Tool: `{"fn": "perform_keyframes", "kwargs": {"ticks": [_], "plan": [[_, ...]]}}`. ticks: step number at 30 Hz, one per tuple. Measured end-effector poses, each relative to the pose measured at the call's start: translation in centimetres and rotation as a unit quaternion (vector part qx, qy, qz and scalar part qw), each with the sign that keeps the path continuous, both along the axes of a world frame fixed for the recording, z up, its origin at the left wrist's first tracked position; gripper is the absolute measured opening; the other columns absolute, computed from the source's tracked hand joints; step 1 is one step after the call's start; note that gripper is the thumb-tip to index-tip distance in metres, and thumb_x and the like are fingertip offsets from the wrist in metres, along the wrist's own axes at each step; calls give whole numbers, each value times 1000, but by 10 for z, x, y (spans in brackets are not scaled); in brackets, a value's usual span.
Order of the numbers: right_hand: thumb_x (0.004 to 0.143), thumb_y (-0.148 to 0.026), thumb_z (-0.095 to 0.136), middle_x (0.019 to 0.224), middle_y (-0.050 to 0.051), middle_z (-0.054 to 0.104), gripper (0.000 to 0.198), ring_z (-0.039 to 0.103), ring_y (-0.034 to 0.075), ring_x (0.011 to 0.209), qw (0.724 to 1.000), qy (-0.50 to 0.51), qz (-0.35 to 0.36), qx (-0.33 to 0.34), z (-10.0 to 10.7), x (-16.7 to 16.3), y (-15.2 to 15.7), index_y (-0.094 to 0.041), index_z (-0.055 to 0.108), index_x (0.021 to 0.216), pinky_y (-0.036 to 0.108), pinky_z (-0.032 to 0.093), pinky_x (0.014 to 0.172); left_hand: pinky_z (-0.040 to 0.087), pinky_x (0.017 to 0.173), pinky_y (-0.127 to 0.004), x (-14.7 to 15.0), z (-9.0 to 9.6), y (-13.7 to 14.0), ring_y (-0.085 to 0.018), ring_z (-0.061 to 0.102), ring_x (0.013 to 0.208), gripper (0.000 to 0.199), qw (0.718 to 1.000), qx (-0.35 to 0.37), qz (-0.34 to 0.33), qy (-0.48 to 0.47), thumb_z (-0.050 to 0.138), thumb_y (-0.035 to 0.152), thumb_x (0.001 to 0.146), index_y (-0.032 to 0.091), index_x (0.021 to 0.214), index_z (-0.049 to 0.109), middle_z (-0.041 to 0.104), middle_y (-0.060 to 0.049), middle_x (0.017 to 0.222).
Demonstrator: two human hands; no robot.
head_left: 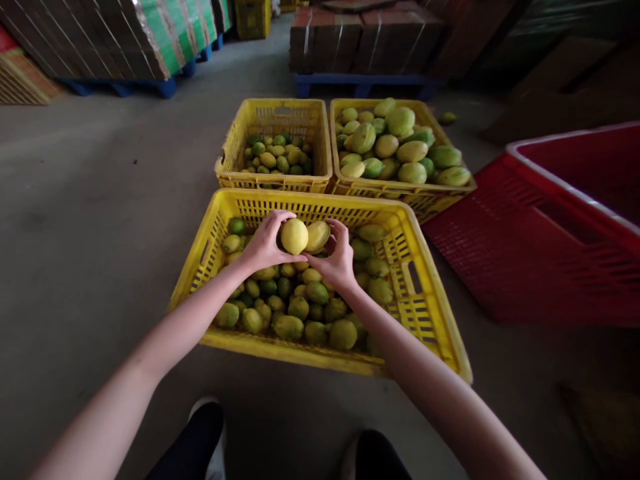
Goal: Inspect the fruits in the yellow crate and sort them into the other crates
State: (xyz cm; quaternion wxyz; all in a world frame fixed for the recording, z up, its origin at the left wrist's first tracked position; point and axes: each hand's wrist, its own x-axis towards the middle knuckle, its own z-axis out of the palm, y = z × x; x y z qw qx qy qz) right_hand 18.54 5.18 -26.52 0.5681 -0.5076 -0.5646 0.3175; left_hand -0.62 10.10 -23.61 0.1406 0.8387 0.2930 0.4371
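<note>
Above the near yellow crate [440,313], my left hand [267,245] is closed around a round yellow lemon [294,236]. Right beside it, my right hand [338,257] grips a second, longer yellow lemon [317,237]. The thumbs of both hands meet below the two fruits, and the fruits appear to touch or nearly touch. Underneath, many green and yellow lemons [289,327] lie loose in the near crate. My forearms hide part of the fruit and the crate's front rim.
Behind stand two yellow crates: the left one [230,143] holds small fruit, the right one [400,190] is heaped with larger fruit. A red crate [540,253] leans at the right. Farther back, boxes [360,43] sit on a blue pallet [365,85]. A single fruit [447,118] lies on the floor.
</note>
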Motion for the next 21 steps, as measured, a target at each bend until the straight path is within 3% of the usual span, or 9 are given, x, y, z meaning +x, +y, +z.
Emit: {"fn": "perform_keyframes", "kwargs": {"ticks": [5, 14, 21], "plan": [[58, -42, 91, 125, 7, 57, 86, 63, 25, 108, 999, 33, -9, 30, 3, -1, 0, -30, 44, 129, 40, 54, 96, 47, 107, -45, -5, -4, 5, -31, 62, 120, 78, 1000, -10, 19, 12, 91, 43, 65, 20, 129, 53, 65, -14, 124], [58, -39, 91, 129, 8, 55, 86, 60, 26, 116, 998, 60, 10, 19, 9, -6, -4, -29, 44, 130, 43, 53, 102, 44, 113, -45, -5, -10, 10, -32, 59, 128, 80, 993, -110, 15, 28, 92, 32, 63, 20, 133, 56, 64, -14, 135], [62, -40, 89, 132, 9, 55, 83, 62, 27, 116, 997, 73, 29, 0, 11, -12, -9, -29, 42, 128, 44, 54, 101, 42, 114, -47, -5, -14, 9, -32, 55, 133, 76, 994, -100, 4, 30, 84, 20, 70, 18, 136, 49, 58, -17, 140]]}}
